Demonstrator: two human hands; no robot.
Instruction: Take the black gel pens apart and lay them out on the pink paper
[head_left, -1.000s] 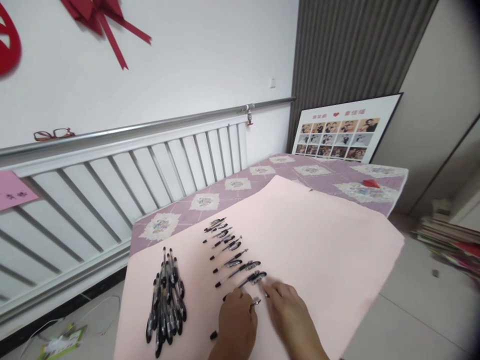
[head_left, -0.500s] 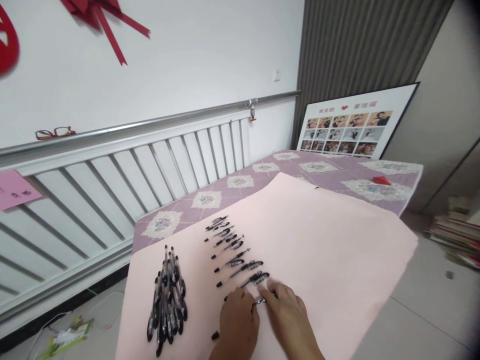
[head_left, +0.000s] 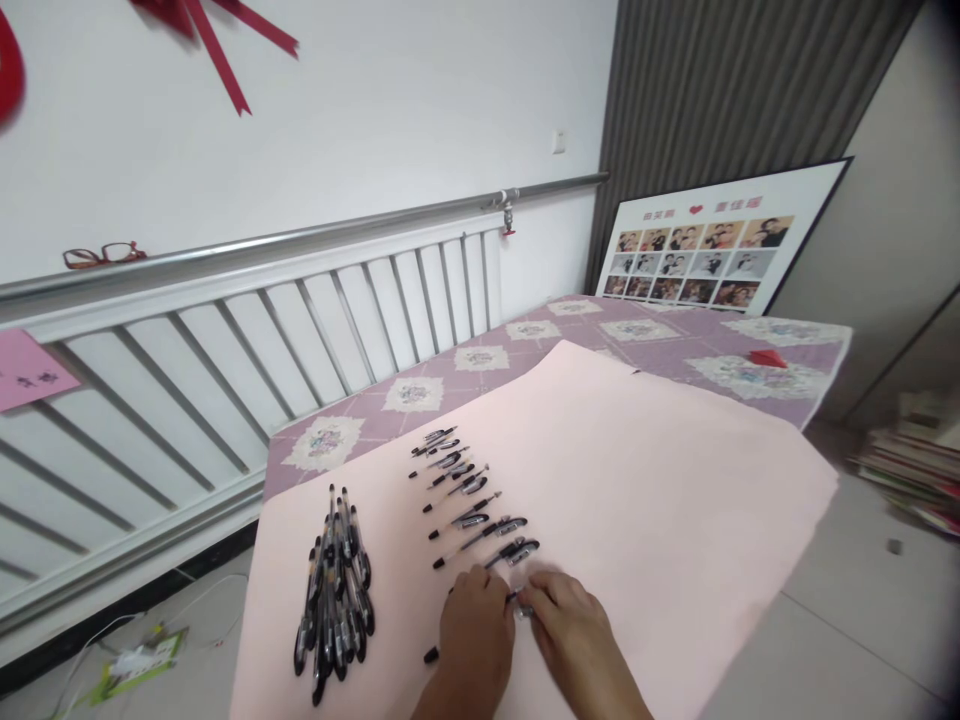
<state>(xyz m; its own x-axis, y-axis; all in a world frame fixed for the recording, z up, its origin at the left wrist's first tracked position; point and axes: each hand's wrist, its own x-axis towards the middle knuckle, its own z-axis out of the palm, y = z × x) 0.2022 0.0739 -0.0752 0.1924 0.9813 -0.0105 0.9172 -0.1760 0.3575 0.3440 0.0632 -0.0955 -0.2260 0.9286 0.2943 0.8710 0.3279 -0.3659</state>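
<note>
Bundle of black pens point(head_left: 334, 590) sits off to the left on the pink sheet point(head_left: 660, 500), then a row of single pens point(head_left: 469, 505) runs down to the hands. Left hand point(head_left: 472, 635) and right hand point(head_left: 574, 630) are both pinched on one pen point(head_left: 519, 603) between them. Looks light, stiff and slick, so best gripped around the barrel.

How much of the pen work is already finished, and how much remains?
Done, apparently: a row of pens and caps lies spread on the pink sheet. In hand: the left hand and right hand meet on one pen. Left: the bundle of capped pens appears untouched.
</note>
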